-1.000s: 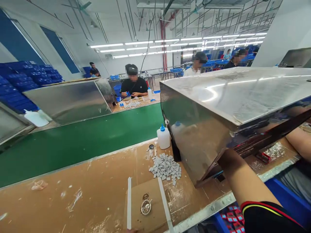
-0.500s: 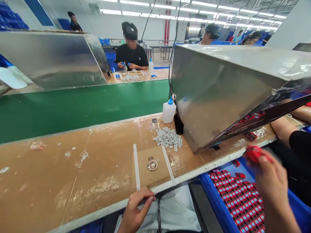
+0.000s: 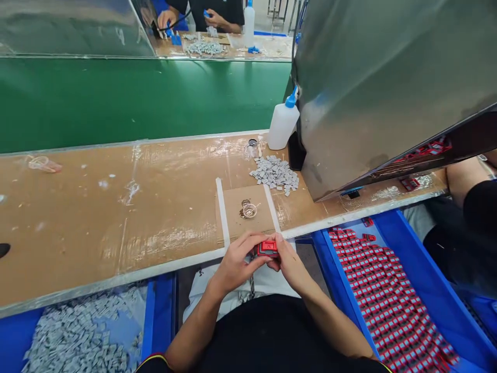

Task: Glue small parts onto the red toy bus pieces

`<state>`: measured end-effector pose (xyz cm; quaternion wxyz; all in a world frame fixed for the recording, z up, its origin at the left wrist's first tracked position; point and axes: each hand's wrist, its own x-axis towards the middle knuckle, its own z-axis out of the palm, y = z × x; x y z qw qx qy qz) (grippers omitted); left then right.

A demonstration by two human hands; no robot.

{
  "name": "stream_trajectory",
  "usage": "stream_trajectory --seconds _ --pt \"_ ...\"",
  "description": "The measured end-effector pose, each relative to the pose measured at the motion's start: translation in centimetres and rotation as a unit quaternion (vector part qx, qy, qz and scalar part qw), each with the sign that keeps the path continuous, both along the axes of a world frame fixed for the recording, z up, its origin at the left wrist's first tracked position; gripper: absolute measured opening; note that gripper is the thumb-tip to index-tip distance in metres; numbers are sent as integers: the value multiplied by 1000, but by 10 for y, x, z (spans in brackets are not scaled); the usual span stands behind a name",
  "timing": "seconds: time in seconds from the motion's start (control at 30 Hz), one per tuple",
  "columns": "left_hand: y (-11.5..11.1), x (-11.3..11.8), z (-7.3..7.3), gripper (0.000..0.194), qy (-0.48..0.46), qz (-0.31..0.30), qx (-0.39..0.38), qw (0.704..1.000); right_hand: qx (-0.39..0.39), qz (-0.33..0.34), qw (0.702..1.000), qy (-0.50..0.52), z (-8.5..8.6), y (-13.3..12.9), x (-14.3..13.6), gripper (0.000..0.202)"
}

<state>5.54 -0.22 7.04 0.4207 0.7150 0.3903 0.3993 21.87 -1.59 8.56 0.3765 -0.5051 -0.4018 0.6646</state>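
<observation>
Between my two hands, just past the table's front edge, is a small red and dark plastic toy car body (image 3: 267,247). My left hand (image 3: 241,259) grips its left side with thumb and fingers. On the other side, my right hand (image 3: 286,259) has its fingers closed on the same piece. Beyond them, on a cardboard pad (image 3: 235,204) edged with white tape, sits a small clear cup (image 3: 249,210) next to dark stains. Behind the pad lies a pile of small grey plastic pieces (image 3: 275,172).
A white squeeze bottle (image 3: 282,127) with a blue tip stands beside a large metal hood (image 3: 368,93). Blue bins hold red pieces (image 3: 380,290) at right and grey pieces (image 3: 81,331) at left. Beyond the table runs a green belt (image 3: 147,98). Co-workers' arms show opposite and at right.
My right hand has come left from above the red-piece bin, bringing the red piece to my left hand. Both hands now hold it. The view has tilted down.
</observation>
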Motion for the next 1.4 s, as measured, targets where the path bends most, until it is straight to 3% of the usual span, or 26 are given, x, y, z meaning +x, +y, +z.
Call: stream_trajectory --seconds 0.17,0.33,0.57,0.73,0.93,1.13,1.4 --pt "-3 -9 -9 32 -46 49 -40 997 70 74 990 -98 -5 8 10 66" --pt "3 -12 -15 40 -193 91 -206 955 154 -20 971 -182 -13 37 19 43" --pt "19 -17 -20 50 -251 88 -262 928 188 -61 962 -188 -22 79 4 38" --pt "16 -16 -26 42 -249 105 -269 924 186 -58 963 -188 -27 93 -4 32" --pt "12 -12 -28 34 -233 122 -248 932 236 -56 951 -189 -24 93 -3 27" --pt "11 -9 -29 29 -192 154 -245 938 280 -110 938 -171 -26 92 -5 19" --pt "13 -10 -24 23 -152 120 -239 952 262 -159 944 -123 -15 74 -1 25"
